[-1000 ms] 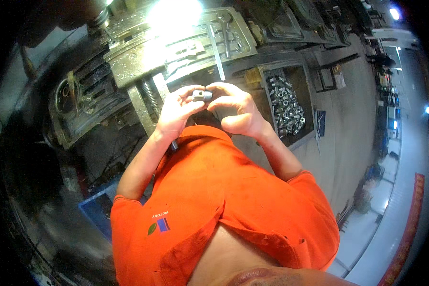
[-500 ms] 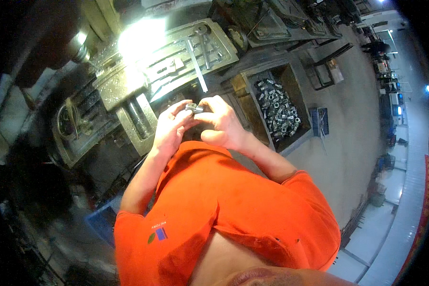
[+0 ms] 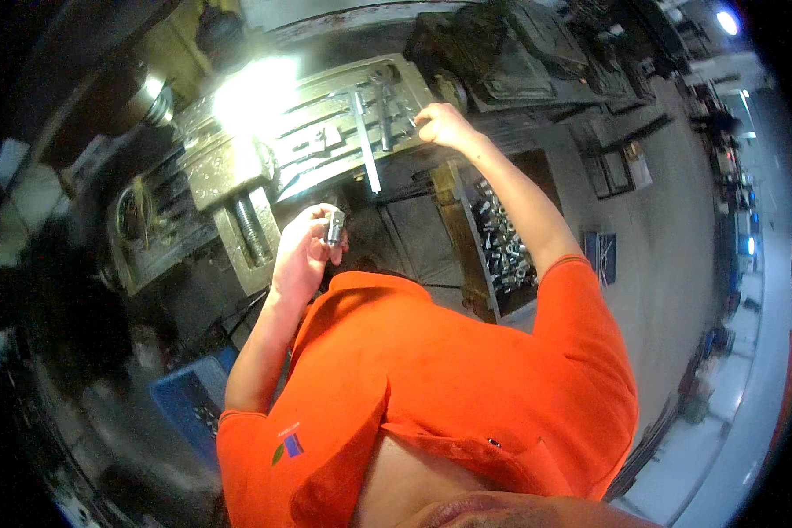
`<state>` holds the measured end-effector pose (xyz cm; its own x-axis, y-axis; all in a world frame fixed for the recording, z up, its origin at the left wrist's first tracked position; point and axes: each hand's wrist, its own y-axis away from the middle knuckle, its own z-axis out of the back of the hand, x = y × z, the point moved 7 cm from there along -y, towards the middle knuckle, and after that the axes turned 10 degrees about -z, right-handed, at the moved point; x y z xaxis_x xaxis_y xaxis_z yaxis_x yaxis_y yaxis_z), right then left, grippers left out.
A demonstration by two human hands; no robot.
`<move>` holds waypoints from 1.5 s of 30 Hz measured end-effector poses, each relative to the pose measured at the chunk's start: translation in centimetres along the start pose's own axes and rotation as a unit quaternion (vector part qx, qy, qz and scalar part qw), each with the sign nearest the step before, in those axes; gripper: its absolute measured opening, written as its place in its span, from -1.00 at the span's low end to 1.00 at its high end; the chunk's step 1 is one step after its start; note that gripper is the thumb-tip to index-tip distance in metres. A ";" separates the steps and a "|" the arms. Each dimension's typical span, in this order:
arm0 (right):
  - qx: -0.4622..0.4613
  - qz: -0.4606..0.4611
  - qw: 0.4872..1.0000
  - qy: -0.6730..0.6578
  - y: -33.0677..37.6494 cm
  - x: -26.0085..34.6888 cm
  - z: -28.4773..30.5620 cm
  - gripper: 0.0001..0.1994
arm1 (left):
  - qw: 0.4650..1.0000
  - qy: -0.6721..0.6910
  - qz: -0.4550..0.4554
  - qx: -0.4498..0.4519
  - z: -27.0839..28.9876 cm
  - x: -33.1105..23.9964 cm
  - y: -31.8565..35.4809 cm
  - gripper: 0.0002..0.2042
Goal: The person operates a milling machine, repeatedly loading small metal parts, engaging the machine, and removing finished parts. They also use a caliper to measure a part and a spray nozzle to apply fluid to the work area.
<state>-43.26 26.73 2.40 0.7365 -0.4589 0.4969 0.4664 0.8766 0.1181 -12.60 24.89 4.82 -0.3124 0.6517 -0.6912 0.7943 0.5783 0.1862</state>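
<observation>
**Hands separated: part retained in left, right extended to machine table**

The hands no longer meet at the chest. The left hand (image 3: 301,257) is closed around a small metal cylinder (image 3: 333,227). The right hand (image 3: 442,125) now reaches the machine table (image 3: 326,141) at its right edge, fingers curled beside the wrenches (image 3: 385,110); its grip cannot be determined.

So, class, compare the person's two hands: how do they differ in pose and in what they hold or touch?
The left hand is drawn in near the chest, while the right hand is stretched out to the machine table. The left hand grips a small metal cylinder; the right hand rests by the tools lying on that table. Both are bare.
</observation>
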 end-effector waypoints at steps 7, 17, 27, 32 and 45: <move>0.182 -0.055 0.962 0.196 -5.0 -1.9 -5.0 -0.64 | 0.999 0.013 -0.017 -0.038 0.1 -1.1 1.5 -0.76; 0.199 -0.041 0.938 0.282 -5.3 0.1 -5.0 -0.67 | 0.993 0.088 -0.047 -0.070 1.3 -1.0 3.1 -0.74; 0.091 0.008 0.972 -0.216 -2.5 -1.8 0.7 -0.59 | 0.984 0.141 -0.066 -0.090 1.9 -0.6 4.5 -0.72; 0.168 -0.041 0.828 -0.533 6.7 8.0 -0.1 -0.44 | 0.988 0.132 -0.044 -0.073 1.6 0.1 4.4 -0.73; 0.167 0.197 0.827 -0.499 12.5 22.6 -2.6 -0.33 | 0.990 0.135 -0.019 0.038 2.3 -4.1 2.6 -0.72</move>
<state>-19.54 26.93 12.90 -0.0486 0.0745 0.9960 0.0019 0.9972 -0.0745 -8.07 22.61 6.51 -0.4621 0.7433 -0.4837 0.8131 0.5728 0.1035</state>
